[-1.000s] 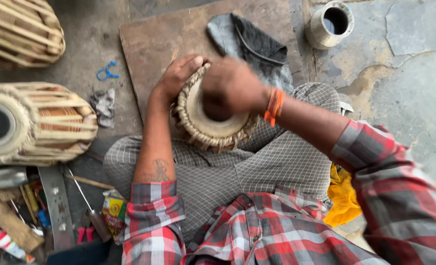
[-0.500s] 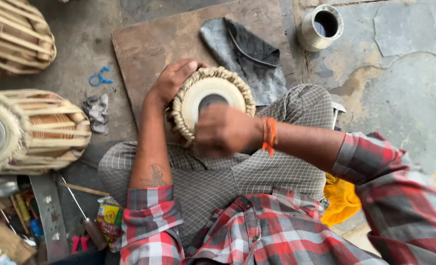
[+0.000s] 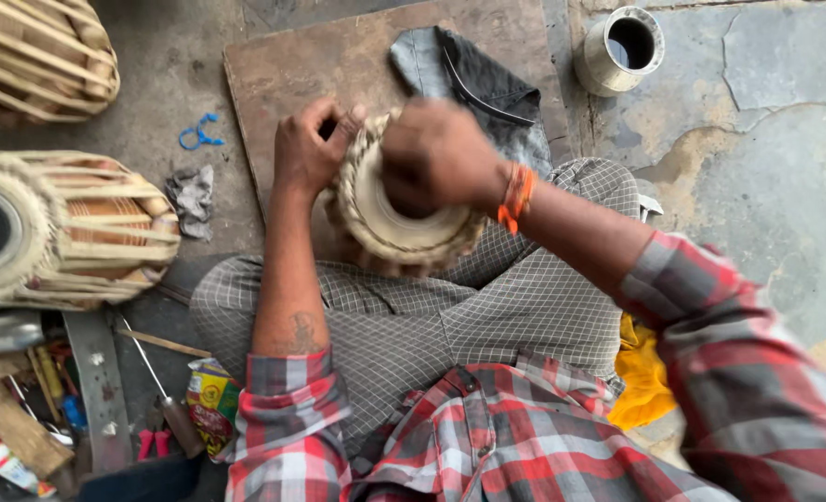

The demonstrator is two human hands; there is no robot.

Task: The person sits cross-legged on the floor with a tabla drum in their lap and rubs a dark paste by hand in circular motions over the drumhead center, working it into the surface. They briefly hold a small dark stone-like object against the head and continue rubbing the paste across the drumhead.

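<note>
The right hand (image 3: 441, 153) hides the drum head's (image 3: 390, 209) centre.

A wooden board (image 3: 274, 84) lies on the floor. On its far right corner is a dark cloth (image 3: 473, 79); right of it, a metal can (image 3: 620, 48); left, blue scissors (image 3: 197, 135) and a finished drum (image 3: 65, 228).

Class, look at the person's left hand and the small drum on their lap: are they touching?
Touching. The head view shows the left hand gripping the braided rim of the small drum, its fingers curled over the edge with no gap.
</note>
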